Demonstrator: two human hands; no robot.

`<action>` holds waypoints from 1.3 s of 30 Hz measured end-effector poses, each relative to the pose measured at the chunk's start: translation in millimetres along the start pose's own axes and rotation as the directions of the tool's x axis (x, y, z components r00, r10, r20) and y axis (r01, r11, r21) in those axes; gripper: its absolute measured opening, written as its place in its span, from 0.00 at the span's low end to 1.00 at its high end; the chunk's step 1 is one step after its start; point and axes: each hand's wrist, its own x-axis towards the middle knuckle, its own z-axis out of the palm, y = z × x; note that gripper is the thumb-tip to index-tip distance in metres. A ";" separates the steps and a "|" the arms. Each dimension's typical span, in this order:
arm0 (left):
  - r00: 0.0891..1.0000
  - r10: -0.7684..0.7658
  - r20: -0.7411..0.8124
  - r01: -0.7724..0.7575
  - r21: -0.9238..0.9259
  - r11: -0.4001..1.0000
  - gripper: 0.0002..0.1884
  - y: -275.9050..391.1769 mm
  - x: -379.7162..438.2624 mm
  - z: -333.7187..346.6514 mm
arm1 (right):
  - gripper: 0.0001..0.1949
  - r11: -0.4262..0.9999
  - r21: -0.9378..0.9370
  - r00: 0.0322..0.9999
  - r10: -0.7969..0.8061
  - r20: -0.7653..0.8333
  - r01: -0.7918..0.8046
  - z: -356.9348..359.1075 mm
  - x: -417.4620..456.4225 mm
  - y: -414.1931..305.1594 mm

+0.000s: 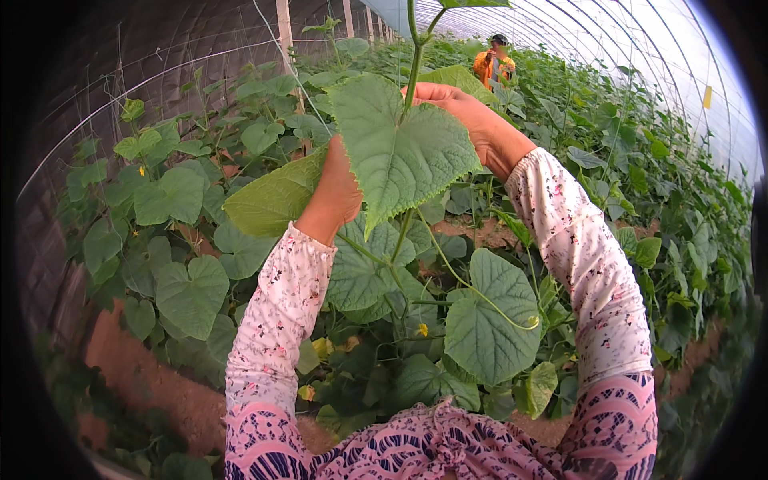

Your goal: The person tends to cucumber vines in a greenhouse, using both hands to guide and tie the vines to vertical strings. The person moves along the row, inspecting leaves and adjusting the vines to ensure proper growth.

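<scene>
A tall cucumber vine stem (416,69) rises in front of me. The fingertips of my right hand (465,114) are pinched together at this stem, partly behind it. A broad toothed cucumber leaf (399,153) hangs from the stem between my hands. My left hand (339,186) is raised at the left edge of that leaf, which hides its fingers, so its hold is not visible. A thin string (294,69) slants from the upper left towards my left hand. Behind my left wrist shows a paler leaf (276,195). Lower down, a curling tendril (465,282) crosses a round leaf (495,321).
Dense cucumber plants (606,132) surround me, some with yellow flowers (422,330). Another person (495,63) in an orange jacket stands farther back. Wooden posts (285,30) and a dark wall (66,114) line the left. Clear film over hoops (636,36) covers the right. Bare soil (150,378) shows below.
</scene>
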 end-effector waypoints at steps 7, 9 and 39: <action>0.996 -0.080 -0.044 0.082 0.040 0.996 0.15 32.6 13.5 23.4 | 0.07 0.653 -0.740 0.931 -0.351 -0.105 0.162 -2.3 -20.1 1.7; 0.979 -0.198 -0.044 0.200 0.065 0.978 0.13 31.3 15.9 23.2 | 0.14 0.420 -0.907 0.938 -0.328 -0.115 0.036 12.4 -30.9 22.6; 0.905 -0.406 0.125 0.386 0.154 0.910 0.14 53.5 28.1 14.2 | 0.09 0.935 0.142 0.921 -0.277 -0.275 0.324 0.7 -11.3 -1.6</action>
